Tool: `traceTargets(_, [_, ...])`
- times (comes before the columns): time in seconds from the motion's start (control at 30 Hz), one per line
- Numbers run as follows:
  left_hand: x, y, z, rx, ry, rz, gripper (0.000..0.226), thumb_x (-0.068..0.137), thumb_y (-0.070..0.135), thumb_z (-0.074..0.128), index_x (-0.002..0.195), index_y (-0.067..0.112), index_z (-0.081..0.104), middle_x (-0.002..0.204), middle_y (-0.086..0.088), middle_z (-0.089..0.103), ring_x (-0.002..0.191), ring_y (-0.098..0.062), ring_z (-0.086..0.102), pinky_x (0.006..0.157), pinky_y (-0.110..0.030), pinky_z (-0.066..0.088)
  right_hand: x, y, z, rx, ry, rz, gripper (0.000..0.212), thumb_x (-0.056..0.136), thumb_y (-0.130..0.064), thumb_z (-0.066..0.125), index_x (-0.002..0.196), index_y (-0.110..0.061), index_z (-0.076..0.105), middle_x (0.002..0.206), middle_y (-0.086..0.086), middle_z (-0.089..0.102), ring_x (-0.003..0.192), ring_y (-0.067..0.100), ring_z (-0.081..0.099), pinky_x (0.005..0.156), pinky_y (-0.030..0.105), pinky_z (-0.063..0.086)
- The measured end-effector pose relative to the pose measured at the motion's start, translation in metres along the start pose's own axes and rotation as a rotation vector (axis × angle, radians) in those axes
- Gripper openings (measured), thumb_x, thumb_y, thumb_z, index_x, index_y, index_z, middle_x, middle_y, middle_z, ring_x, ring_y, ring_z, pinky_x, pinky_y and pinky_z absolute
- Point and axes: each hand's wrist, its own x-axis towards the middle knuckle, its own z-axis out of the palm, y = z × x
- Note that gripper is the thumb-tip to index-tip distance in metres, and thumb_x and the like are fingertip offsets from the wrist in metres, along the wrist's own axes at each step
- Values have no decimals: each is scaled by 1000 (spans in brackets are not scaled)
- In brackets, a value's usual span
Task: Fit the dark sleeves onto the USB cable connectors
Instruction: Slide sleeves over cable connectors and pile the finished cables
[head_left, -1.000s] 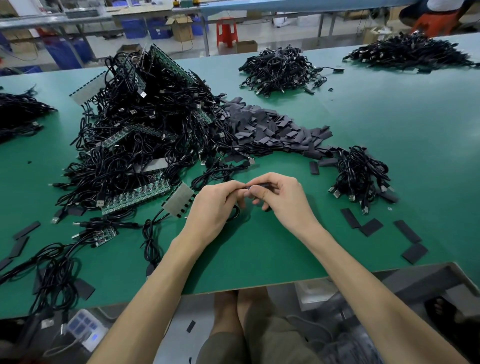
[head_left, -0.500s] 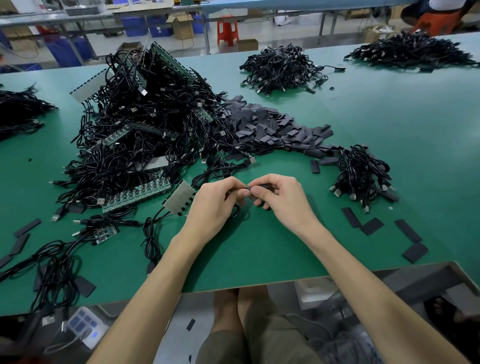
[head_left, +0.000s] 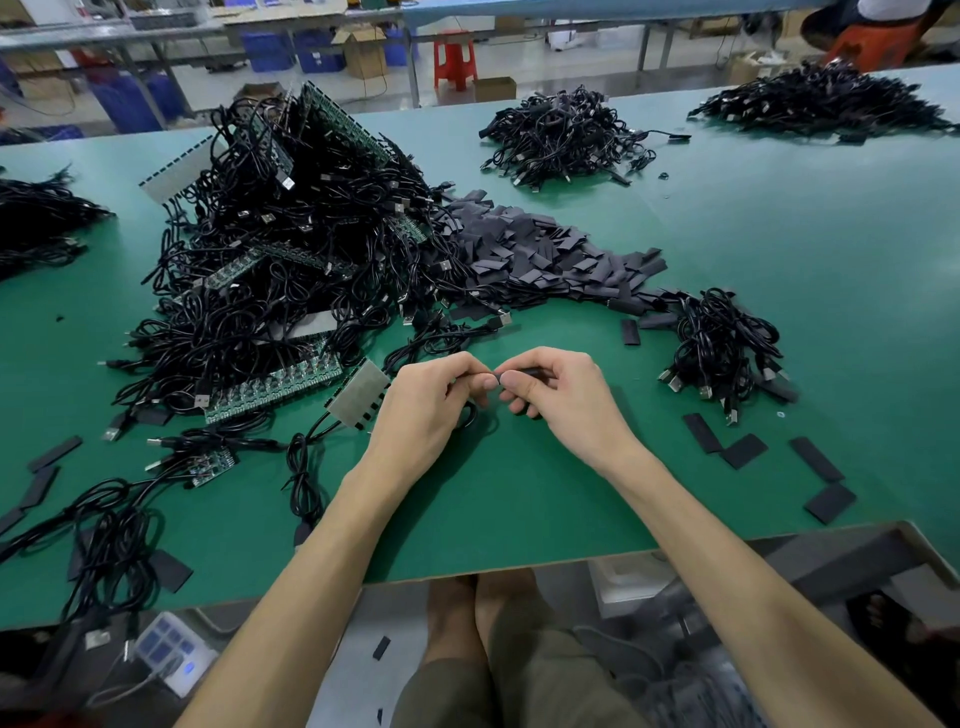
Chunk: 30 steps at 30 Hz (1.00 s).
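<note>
Little moved: left hand pinches cable, right hand (touching) sleeve.

Green mat is lying open at six o'clock while cable heap is crowding ten, sleeve pile twelve, cable bundle two.
</note>
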Motion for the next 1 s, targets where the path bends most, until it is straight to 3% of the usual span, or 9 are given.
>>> traceTargets(0.2, [3,-2,1,-26,8,-63,20,95,29,66,79,41,65,74,15,68,52,-6,56,55,-31,50,0,1,1,-5,0,-6,13,95,-7,69,98,-18,75,76,-2,76,68,11,69,63,19,50])
traceTargets(0.33, [3,-3,3,-46,3,-101,27,97,18,62,79,38,65,69,13,66,51,-7,54,54,-35,49,0,1,0,2,-31,-15,12,94,-10,71,99,-20,75,78,-3,77,68,12,69,63,15,49])
traceTargets(0.5, [2,1,0,-70,7,-50,24,96,16,67,80,33,68,68,12,66,49,-4,52,50,-20,41,1,1,-1,14,-48,-14,11,94,-10,72,100,-18,75,77,-2,77,67,10,69,63,14,49])
traceTargets(0.7, [1,6,-3,-117,-18,-37,11,97,18,70,88,23,73,71,6,69,51,-4,52,53,-16,41,0,-1,1,1,-2,-7,13,94,-10,70,98,-22,75,75,-4,76,66,11,69,62,21,50])
traceTargets(1.0, [0,9,-3,-87,-56,-67,17,100,15,66,88,26,71,73,10,70,56,-4,59,57,-20,46,0,-2,1,0,12,-12,18,92,-4,71,97,-21,74,76,-2,75,67,13,69,63,25,53])
